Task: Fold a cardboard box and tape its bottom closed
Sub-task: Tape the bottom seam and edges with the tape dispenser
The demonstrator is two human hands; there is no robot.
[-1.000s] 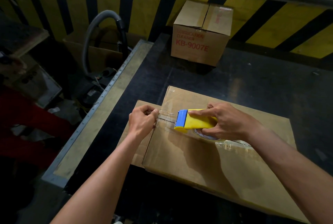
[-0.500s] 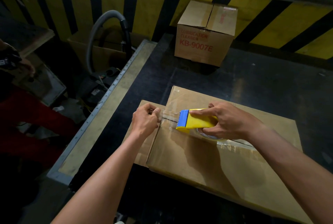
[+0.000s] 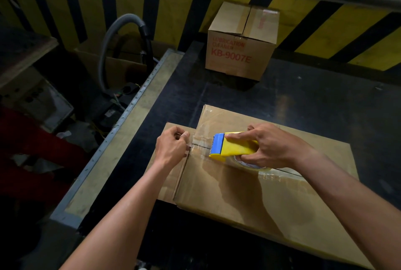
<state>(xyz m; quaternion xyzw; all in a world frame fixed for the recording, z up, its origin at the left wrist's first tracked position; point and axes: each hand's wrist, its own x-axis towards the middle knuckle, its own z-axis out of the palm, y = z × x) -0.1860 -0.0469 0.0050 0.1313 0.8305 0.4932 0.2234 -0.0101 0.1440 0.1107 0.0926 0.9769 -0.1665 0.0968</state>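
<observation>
Atop box (image 3: 249,193), R hand (image 3: 275,146) grips dispenser (image 3: 234,145)

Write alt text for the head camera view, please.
A right hand grips a yellow and blue plastic tape dispenser on a large brown cardboard box; the left hand pinches the clear tape end at its edge. A smaller red-printed cardboard box stands behind on the dark table.

Brown box (image 3: 238,193), clear tape (image 3: 200,142), yellow dispenser (image 3: 234,145) with a blue front edge. At twelve o'clock, a tan carton (image 3: 236,37) lettered red and a wall (image 3: 173,9) striped yellow and black. Black table (image 3: 303,100).
</observation>
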